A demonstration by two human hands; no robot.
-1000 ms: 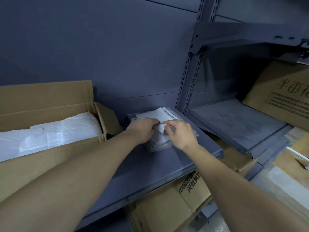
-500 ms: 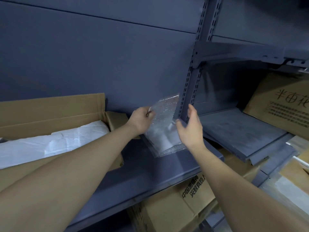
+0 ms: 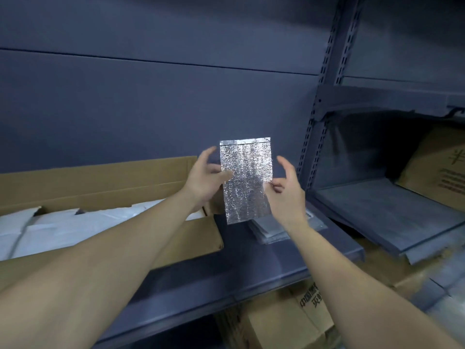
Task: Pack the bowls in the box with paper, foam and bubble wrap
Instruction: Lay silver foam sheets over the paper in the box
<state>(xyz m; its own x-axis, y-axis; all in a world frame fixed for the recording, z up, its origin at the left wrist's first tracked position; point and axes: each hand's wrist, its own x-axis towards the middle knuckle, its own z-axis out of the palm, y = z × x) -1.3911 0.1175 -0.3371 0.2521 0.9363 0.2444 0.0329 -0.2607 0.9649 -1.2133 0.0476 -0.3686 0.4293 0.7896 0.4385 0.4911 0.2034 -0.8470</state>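
While the grey shelf [image 3: 226,280] carries an open cardboard box [image 3: 100,180] of white paper [image 3: 63,222] at left, a person lifts a bubble wrap sheet [image 3: 245,177] upright above the stack [image 3: 269,229] beside the box; it looks light, limp and slippery, best pinched at its side edges. Left hand [image 3: 206,182] grips the left edge, thumb in front; right hand [image 3: 284,192] pinches the lower right edge, upper fingers [image 3: 283,163] spread. Open air surrounds the sheet; the slotted upright [image 3: 317,122] stands near on the right
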